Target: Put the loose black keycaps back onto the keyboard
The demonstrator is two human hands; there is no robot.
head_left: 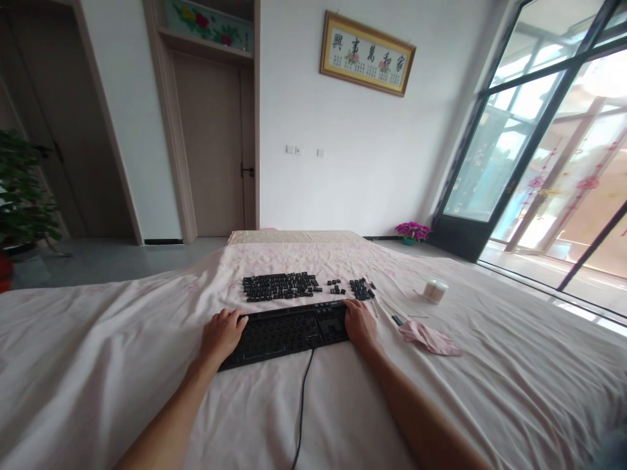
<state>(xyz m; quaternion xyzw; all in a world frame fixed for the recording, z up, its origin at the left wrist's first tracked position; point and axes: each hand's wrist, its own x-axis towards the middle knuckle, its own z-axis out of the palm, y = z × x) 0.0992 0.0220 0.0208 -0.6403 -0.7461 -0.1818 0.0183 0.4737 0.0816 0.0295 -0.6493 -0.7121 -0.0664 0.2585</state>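
A black keyboard frame (289, 331) with its keycaps off lies on the pale sheet before me, its cable (302, 405) trailing toward me. My left hand (223, 335) grips the frame's left end, fingers curled over the edge. At the frame's right end, my right hand (360, 323) holds on in the same way. Just beyond the frame, several loose black keycaps (279, 286) are laid out in keyboard order, with smaller groups (361, 288) to the right.
A crumpled pink cloth (429, 337) and a small dark tool (396, 320) lie to the right. A round container of cotton swabs (434, 291) stands farther back. Beyond the cloth-covered surface are a door, a potted plant at left and glass doors at right.
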